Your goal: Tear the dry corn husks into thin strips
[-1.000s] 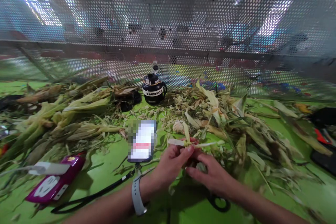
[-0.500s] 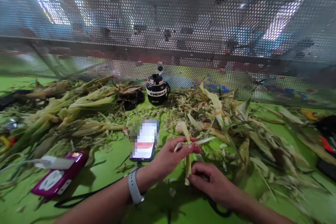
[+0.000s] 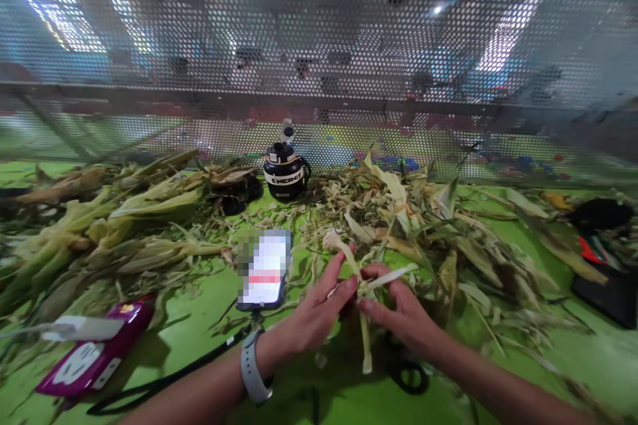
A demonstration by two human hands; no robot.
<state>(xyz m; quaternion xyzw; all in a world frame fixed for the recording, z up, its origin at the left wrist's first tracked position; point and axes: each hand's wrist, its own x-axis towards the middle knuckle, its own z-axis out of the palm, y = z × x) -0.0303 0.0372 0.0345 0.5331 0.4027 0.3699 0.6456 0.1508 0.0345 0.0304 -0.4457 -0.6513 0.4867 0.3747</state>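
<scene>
Pale corn husk strips (image 3: pixel 366 345) are held between my two hands over the green table, crossing one another. One strip hangs down toward me, while another husk strip (image 3: pixel 399 273) sticks out to the right. My left hand (image 3: pixel 319 305), with a pale watch on its wrist, pinches the husk near the crossing from the left. From the right, my right hand (image 3: pixel 399 305) grips the same crossing between thumb and fingers. A black looped handle (image 3: pixel 415 378), perhaps of scissors, lies below my right hand.
A phone (image 3: pixel 265 272) lies left of my hands, near a purple power bank (image 3: pixel 100 352) with a cable. Husk piles (image 3: pixel 154 209) (image 3: pixel 419 219) cover both sides. A black "ENERGY" bottle (image 3: pixel 284 176) stands before the perforated metal screen (image 3: pixel 319 33).
My right hand has moved up from the lower end of the hanging strip to the crossing, beside my left fingers. The whole view has shifted slightly.
</scene>
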